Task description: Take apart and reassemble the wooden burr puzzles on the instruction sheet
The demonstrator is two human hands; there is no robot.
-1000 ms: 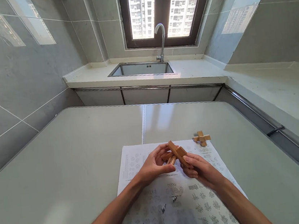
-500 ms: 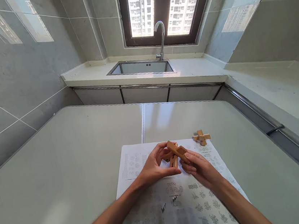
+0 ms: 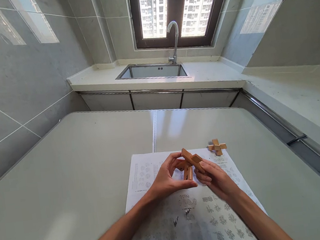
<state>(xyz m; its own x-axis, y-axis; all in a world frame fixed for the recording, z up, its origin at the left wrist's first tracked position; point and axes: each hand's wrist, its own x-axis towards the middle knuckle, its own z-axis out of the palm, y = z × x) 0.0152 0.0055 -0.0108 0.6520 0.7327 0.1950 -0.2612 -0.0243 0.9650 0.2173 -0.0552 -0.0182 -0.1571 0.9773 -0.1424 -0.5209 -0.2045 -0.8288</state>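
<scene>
The wooden pieces [image 3: 188,172] are crossed together above the far middle of a printed sheet [image 3: 161,228] on the pale bench [image 3: 100,158]. The right hand [image 3: 218,177] is closed in a pinch, thumb and fingers on the right end of one bar. The left hand [image 3: 165,179] is half open around the left side, fingers curled at the far side and thumb stretched out on the near side; whether it grips cannot be told. Hands and forearms hide parts of the print. A second wooden cross [image 3: 217,147] sits at the sheet's far right corner, well apart from the left hand and near the right. Farther off, a worktop [image 3: 212,70] holds a sink [image 3: 154,72] and curved tap [image 3: 177,34] below a window [image 3: 174,9].
</scene>
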